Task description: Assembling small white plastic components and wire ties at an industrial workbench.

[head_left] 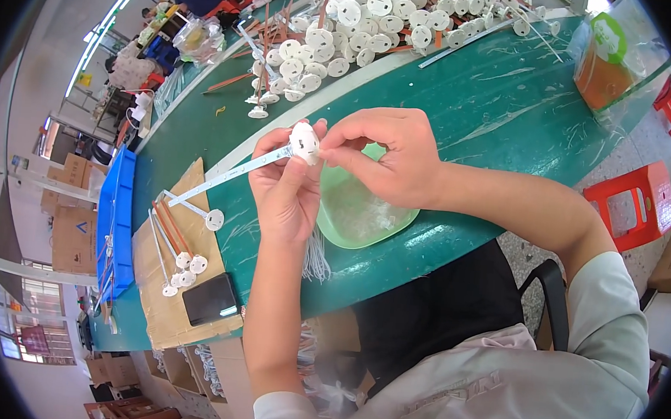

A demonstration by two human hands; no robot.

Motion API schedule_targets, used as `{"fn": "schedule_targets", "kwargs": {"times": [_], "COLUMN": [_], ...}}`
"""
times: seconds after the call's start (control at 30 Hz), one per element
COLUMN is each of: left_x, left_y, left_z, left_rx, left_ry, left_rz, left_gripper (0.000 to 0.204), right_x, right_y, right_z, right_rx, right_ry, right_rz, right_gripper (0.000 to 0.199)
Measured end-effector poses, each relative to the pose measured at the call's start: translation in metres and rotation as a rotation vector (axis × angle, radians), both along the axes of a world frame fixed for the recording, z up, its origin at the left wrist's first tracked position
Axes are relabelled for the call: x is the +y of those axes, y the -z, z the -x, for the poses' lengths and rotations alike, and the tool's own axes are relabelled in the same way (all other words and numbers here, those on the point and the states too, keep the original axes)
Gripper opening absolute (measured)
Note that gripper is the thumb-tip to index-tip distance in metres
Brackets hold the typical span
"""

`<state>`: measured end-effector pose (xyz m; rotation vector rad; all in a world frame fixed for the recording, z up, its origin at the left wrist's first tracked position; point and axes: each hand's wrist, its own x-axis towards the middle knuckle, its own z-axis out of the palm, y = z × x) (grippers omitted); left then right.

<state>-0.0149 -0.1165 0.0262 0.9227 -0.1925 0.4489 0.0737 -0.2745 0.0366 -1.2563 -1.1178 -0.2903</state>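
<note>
Between the thumb and fingers of my left hand [284, 182] is a round white plastic disc [305, 143] with small slots in its face. From it a flat pale strip [233, 174] with dots along it runs down to the left. My right hand [390, 157] is closed in a pinch at the disc's right edge. Whatever its fingertips hold, if anything, is too small to make out. Beneath my right hand a light green plastic bowl [377, 232] stands on the table, partly hidden. A bundle of thin white wires [316, 256] hangs beside the bowl, near my left wrist.
A large heap of similar white discs [347, 39] with strips covers the far side of the green table [506, 105]. On the left lie a cardboard sheet [145, 255] with several disc pieces, a phone [211, 300] and a blue tray [119, 218]. Red stools [635, 205] stand right.
</note>
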Motion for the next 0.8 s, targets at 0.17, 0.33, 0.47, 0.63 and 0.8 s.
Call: {"fn": "schedule_targets", "kwargs": {"times": [0.17, 0.33, 0.47, 0.63, 0.8], "left_x": [-0.0023, -0.0003, -0.0029, -0.0015, 0.0041], "left_y": [0.0045, 0.0037, 0.0025, -0.0002, 0.0007], "left_z": [-0.003, -0.0013, -0.0041, -0.0023, 0.0], "left_rx": [0.011, -0.025, -0.022, 0.009, 0.039], "left_ry": [0.011, 0.042, 0.024, 0.002, 0.011], "left_rz": [0.012, 0.058, 0.042, -0.012, 0.009], "left_gripper": [0.036, 0.036, 0.035, 0.035, 0.038], "right_x": [-0.0043, 0.0001, -0.0035, -0.0031, -0.0043], "right_y": [-0.0012, 0.0001, -0.003, -0.0047, -0.009], "right_z": [0.0004, -0.0003, -0.0022, 0.0007, -0.0071], "right_rx": [0.096, 0.231, 0.325, 0.252, 0.086], "right_ry": [-0.022, -0.12, -0.154, -0.157, -0.14], "right_rz": [0.046, 0.023, 0.049, 0.06, 0.151], "right_gripper": [0.007, 0.009, 0.009, 0.008, 0.01]}}
